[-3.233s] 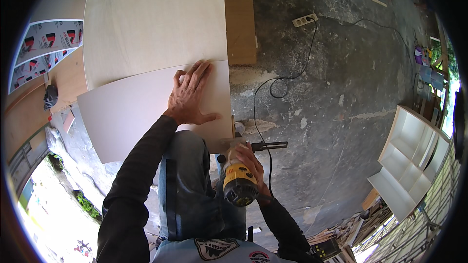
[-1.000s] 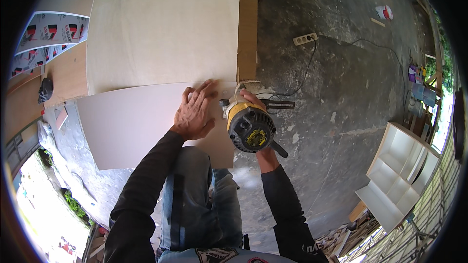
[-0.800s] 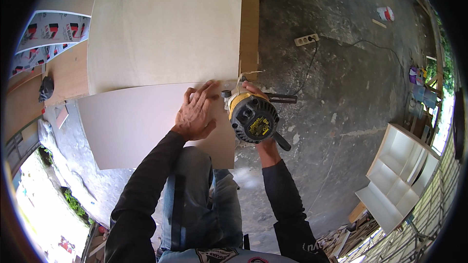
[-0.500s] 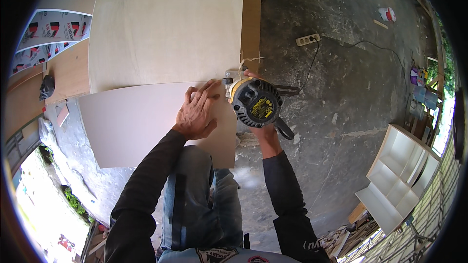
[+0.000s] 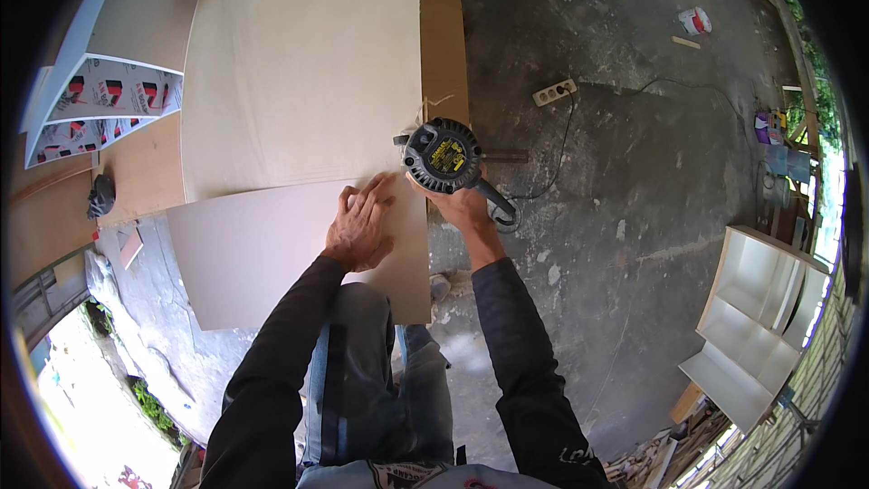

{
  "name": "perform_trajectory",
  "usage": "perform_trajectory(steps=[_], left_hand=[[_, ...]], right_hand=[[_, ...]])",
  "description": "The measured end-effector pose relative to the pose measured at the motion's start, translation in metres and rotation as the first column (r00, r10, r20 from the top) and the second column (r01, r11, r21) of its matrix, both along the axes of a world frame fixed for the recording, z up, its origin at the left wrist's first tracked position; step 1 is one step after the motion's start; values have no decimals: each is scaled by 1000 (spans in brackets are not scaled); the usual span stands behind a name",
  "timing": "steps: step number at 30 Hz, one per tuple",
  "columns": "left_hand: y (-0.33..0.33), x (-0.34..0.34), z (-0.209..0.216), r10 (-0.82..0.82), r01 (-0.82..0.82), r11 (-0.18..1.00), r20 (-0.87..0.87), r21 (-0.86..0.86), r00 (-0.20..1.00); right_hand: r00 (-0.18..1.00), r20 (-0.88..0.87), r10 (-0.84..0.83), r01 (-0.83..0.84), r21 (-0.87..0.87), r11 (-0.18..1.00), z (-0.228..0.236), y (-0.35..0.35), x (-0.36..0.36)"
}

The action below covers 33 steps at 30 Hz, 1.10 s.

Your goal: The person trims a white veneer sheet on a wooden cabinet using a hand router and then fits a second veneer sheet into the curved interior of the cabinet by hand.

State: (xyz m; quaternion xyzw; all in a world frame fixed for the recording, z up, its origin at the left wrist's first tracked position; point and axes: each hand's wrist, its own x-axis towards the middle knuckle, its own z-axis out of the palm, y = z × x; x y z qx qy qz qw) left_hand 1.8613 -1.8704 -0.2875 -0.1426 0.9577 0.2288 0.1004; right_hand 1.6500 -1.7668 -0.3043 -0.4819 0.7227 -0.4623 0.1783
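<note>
My right hand (image 5: 466, 214) grips a black and yellow trim router (image 5: 442, 156) from its near side. The router sits at the right edge of a pale plywood sheet (image 5: 303, 72), close to where a pinkish-white panel (image 5: 272, 258) lies over it. A thin curled strip (image 5: 434, 101) sticks out just beyond the tool. My left hand (image 5: 359, 226) rests on the panel with fingers stretched forward, just left of the router. The router's bit and base are mostly hidden under its body.
A brown board (image 5: 444, 36) shows along the plywood's right edge. On the concrete floor (image 5: 588, 181) lie a power strip (image 5: 554, 92) with a black cord and a white and red bucket (image 5: 695, 21). A white shelf unit (image 5: 756, 326) stands at right, with wood scraps nearby.
The router has moved away from me along the plywood's right edge and looks more upright. My left hand has stayed on about the same spot of the panel. The whole view has shifted slightly.
</note>
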Motion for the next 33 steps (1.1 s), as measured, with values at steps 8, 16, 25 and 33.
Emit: perform_trajectory(steps=[8,16,25,33], left_hand=[[0,1,0,5,-1,998,60,-67,998],[2,-4,3,9,-7,994,22,-108,1000],[1,11,-9,1,-46,992,-355,-121,935],[131,17,39,253,-154,966,-654,206,713]], right_hand=[[627,766,-140,258,-34,966,34,77,8],[806,379,-455,438,135,889,5,220,82],[520,659,-544,551,227,803,-35,290,181],[516,657,-550,505,285,815,-82,323,216]])
